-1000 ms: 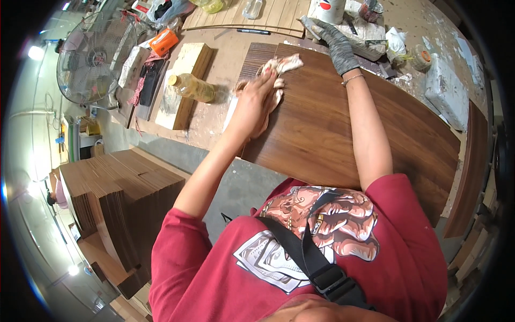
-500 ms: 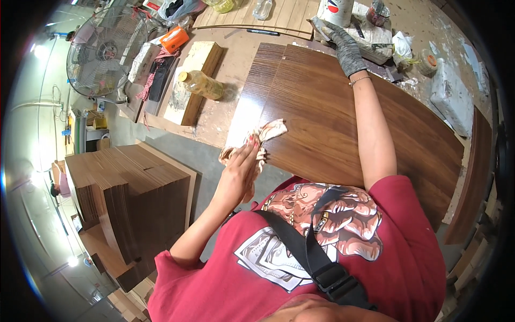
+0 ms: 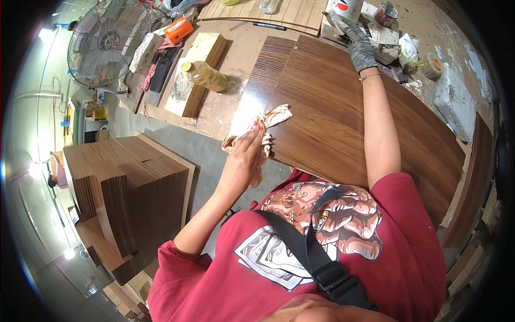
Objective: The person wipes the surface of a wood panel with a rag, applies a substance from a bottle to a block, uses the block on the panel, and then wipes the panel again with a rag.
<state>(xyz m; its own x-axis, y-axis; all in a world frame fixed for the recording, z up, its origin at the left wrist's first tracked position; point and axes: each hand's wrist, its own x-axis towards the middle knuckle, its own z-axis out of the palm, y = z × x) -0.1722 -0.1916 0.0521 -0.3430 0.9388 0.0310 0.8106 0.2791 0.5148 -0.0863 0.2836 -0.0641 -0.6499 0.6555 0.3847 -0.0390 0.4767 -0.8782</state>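
Note:
A cream, stained cloth rag (image 3: 278,114) is bunched under my left hand (image 3: 244,156), whose fingers press it onto the near left end of a dark brown wood-grain board (image 3: 322,102). Part of the rag hangs over the board's edge. My right hand (image 3: 358,49), in a grey knitted glove, reaches past the board's far edge. Its fingers close around a flat greyish thing (image 3: 333,22) that I cannot make out, beside a white tub (image 3: 344,7).
A yellow-capped bottle (image 3: 206,77) and a wood block (image 3: 196,72) lie left of the board. A fan (image 3: 110,40) stands at far left, above stacked brown panels (image 3: 129,188). Jars and a white-stained block (image 3: 455,102) sit at right; a pen (image 3: 268,26) lies at the back.
The whole bench has shifted slightly up and right in view. My left hand stays on the rag at the board's end, and my right hand stays by the tub.

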